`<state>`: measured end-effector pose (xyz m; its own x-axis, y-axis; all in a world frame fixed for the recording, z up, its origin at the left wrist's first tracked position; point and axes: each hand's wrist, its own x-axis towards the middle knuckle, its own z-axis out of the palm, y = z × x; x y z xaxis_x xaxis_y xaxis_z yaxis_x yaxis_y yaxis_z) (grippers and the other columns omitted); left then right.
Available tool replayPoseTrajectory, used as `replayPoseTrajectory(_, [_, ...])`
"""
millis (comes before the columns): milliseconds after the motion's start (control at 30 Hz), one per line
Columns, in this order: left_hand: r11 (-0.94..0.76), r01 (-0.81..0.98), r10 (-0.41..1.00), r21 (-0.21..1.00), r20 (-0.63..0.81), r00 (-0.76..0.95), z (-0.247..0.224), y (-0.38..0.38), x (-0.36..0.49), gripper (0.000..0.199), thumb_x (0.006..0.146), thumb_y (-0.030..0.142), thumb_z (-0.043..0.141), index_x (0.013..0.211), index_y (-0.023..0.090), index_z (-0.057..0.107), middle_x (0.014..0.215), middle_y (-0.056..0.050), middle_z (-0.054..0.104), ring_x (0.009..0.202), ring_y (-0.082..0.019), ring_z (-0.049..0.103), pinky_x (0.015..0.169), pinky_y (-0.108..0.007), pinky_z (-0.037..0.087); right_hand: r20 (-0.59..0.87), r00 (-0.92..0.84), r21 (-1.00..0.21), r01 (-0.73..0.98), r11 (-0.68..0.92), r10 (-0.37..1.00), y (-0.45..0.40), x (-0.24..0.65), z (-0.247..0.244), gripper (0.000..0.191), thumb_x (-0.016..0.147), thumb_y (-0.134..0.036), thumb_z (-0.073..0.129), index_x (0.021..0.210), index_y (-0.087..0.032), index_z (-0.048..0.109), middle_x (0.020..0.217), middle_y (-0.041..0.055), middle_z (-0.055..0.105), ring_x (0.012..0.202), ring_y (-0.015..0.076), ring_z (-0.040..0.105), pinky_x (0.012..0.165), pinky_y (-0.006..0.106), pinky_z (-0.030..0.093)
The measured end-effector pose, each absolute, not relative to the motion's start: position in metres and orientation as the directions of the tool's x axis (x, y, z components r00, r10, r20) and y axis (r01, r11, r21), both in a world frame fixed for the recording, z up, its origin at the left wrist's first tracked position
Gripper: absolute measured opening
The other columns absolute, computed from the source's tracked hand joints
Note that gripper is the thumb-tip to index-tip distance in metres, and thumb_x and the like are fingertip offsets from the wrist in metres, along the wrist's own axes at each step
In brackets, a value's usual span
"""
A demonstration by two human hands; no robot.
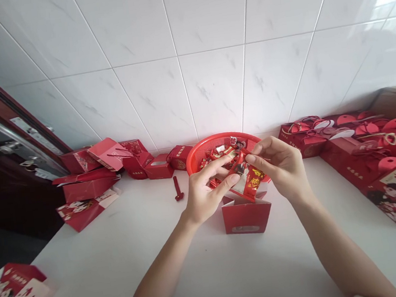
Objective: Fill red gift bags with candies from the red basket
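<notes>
Both my hands are together above an open red gift box point(248, 218) that stands on the white table. Between the fingers and thumb of my left hand point(208, 186) are wrapped candies point(253, 181) in red and gold wrappers. My right hand point(283, 164) pinches the upper end of the same candies. Right behind them sits a red plastic basket point(198, 148) with several wrapped candies point(220, 151) in it. My hands hide part of the basket and the box's top flaps.
Several red boxes point(159, 167) are piled at the back left, near a door handle point(8, 135). A small red strip point(178, 188) lies left of the basket. Rows of red boxes point(344, 164) fill the right side. Another box point(14, 296) is at the near left. A tiled wall point(215, 88) stands behind.
</notes>
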<state>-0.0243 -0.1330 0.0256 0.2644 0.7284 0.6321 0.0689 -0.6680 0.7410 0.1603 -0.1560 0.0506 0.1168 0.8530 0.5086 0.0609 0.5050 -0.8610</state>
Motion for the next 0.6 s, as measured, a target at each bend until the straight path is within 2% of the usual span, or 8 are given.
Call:
replayPoseTrajectory(133, [-0.679,0.114,0.716,0.725,0.620,0.322,0.031,-0.134,-0.029,0.035,0.091,0.036,0.068,0.123,0.022,0.068,0.099,-0.007,0.078,0.091,-0.021,0.073,0.086,-0.033,0.058,0.536,0.178,-0.844,0.112,0.524,0.825,-0.156,0.162,0.051,0.030,0.081,-0.046,0.078,0.079,-0.022,0.059,0.075,0.0011,0.066,0.066,0.0160,0.065,0.057,0.028,0.055])
replayPoseTrajectory(233, [-0.697,0.229,0.685,0.679,0.537,0.493,0.039,-0.136,-0.037,0.016,0.088,0.035,0.070,0.095,0.022,0.076,0.108,-0.008,0.074,0.113,-0.027,0.066,0.095,-0.037,0.054,0.614,0.225,-0.788,0.212,0.577,0.756,-0.157,0.169,0.053,0.030,0.082,-0.046,0.077,0.079,-0.023,0.059,0.077,0.0016,0.065,0.069,0.0174,0.066,0.059,0.030,0.055])
replayPoseTrajectory(300, [-0.711,0.297,0.649,0.638,0.432,0.627,0.043,-0.137,-0.040,0.014,0.087,0.033,0.071,0.082,0.023,0.078,0.110,-0.008,0.072,0.118,-0.028,0.063,0.097,-0.038,0.053,0.655,0.236,-0.755,0.260,0.603,0.718,-0.158,0.173,0.054,0.029,0.083,-0.045,0.077,0.079,-0.023,0.059,0.077,0.0017,0.065,0.069,0.0174,0.065,0.059,0.030,0.056])
replayPoseTrajectory(467, [-0.673,0.371,0.638,0.640,0.249,0.729,0.038,-0.130,-0.041,0.021,0.092,0.028,0.063,0.104,0.032,0.080,0.105,-0.005,0.072,0.100,-0.023,0.067,0.089,-0.035,0.054,0.661,0.157,-0.743,0.271,0.611,0.734,-0.159,0.178,0.054,0.027,0.083,-0.044,0.077,0.079,-0.024,0.060,0.078,0.0023,0.066,0.069,0.0177,0.065,0.059,0.030,0.056])
replayPoseTrajectory(533, [-0.644,0.397,0.658,0.654,0.207,0.724,0.033,-0.126,-0.041,0.021,0.089,0.032,0.068,0.106,0.033,0.079,0.102,-0.004,0.073,0.095,-0.022,0.068,0.083,-0.033,0.055,0.642,0.063,-0.747,0.272,0.606,0.764,-0.158,0.177,0.053,0.026,0.084,-0.043,0.076,0.079,-0.023,0.061,0.079,0.0024,0.067,0.070,0.0177,0.066,0.060,0.030,0.057])
replayPoseTrajectory(600, [-0.616,0.406,0.697,0.675,0.227,0.680,0.030,-0.122,-0.042,0.028,0.079,0.040,0.078,0.104,0.028,0.079,0.102,-0.005,0.073,0.089,-0.023,0.070,0.074,-0.031,0.056,0.629,-0.019,-0.743,0.280,0.608,0.777,-0.157,0.175,0.051,0.023,0.086,-0.041,0.074,0.080,-0.022,0.062,0.079,0.0023,0.067,0.071,0.0172,0.065,0.063,0.030,0.057])
